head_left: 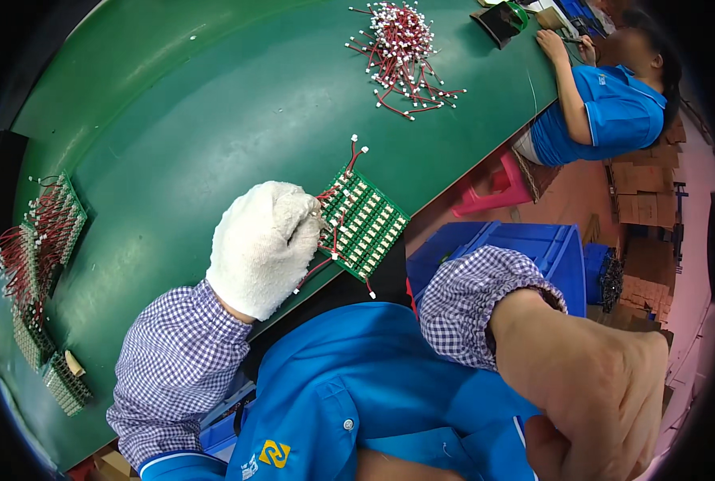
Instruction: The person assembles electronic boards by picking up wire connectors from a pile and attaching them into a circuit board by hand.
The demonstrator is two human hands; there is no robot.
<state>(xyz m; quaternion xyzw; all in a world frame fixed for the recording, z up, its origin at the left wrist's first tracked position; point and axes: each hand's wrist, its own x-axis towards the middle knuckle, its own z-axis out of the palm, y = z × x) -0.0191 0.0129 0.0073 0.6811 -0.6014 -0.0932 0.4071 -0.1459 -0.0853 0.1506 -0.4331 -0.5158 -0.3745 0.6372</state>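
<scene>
A green circuit board panel (371, 228) with rows of small white connectors lies at the table's near edge, one corner reaching past it. My left hand (265, 244), in a white knit glove, is closed at the panel's left edge and seems to grip it. Short red and black wires (352, 156) with white plugs stick up from the panel's left side, and others hang beside the glove. My right hand (590, 385) is bare and raised at the lower right, well away from the panel. Its fingers are curled into a fist; anything inside them is hidden.
A heap of red wire leads (401, 48) lies on the green table (205, 96). More wired boards (52, 232) sit at the far left, near a beige finger-shaped piece (74, 363). A co-worker (606, 96) sits at upper right, beside a pink stool (498, 188). A blue crate (526, 240) stands nearer.
</scene>
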